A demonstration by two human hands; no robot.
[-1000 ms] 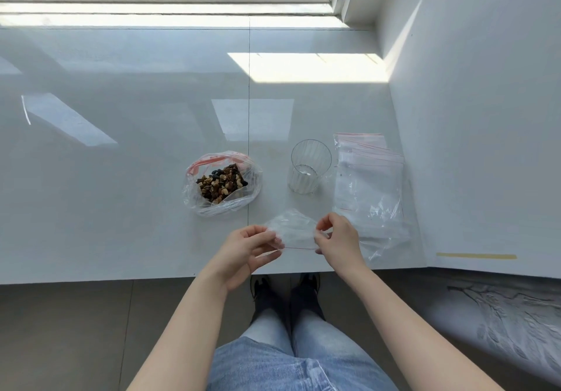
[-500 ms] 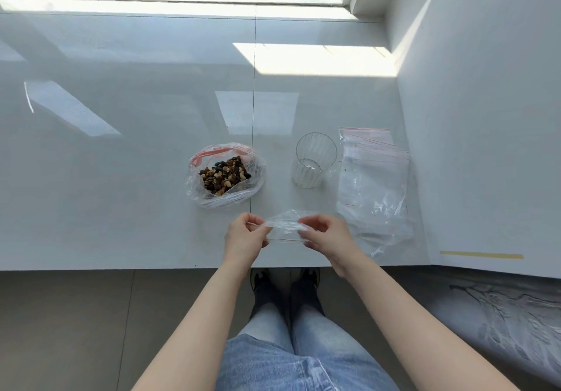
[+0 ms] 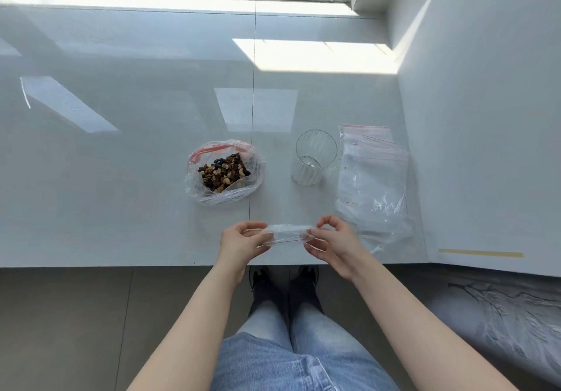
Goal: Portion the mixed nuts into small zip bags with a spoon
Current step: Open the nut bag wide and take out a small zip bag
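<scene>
mixed nuts (image 3: 225, 172) sit in a big clear bag (image 3: 224, 175) with its top open, on the white table (image 3: 121, 147). nearer the person, a small zip bag (image 3: 287, 234) is held up just over the front edge of the table, between both hands. the left hand (image 3: 239, 243) pinches its left end with curled fingers (image 3: 258, 227) and thumb. the right hand (image 3: 334, 244) pinches its right end the same way. the small bag is see-through, with a thin red line along it. a ribbed glass cup (image 3: 312, 159) stands to the right of the nut bag, well apart from it. a pile of more zip bags (image 3: 375, 178) lies flat just beside the cup, by the wall. blue jeans (image 3: 291, 357) and dark shoes (image 3: 282, 281) show below the table.
</scene>
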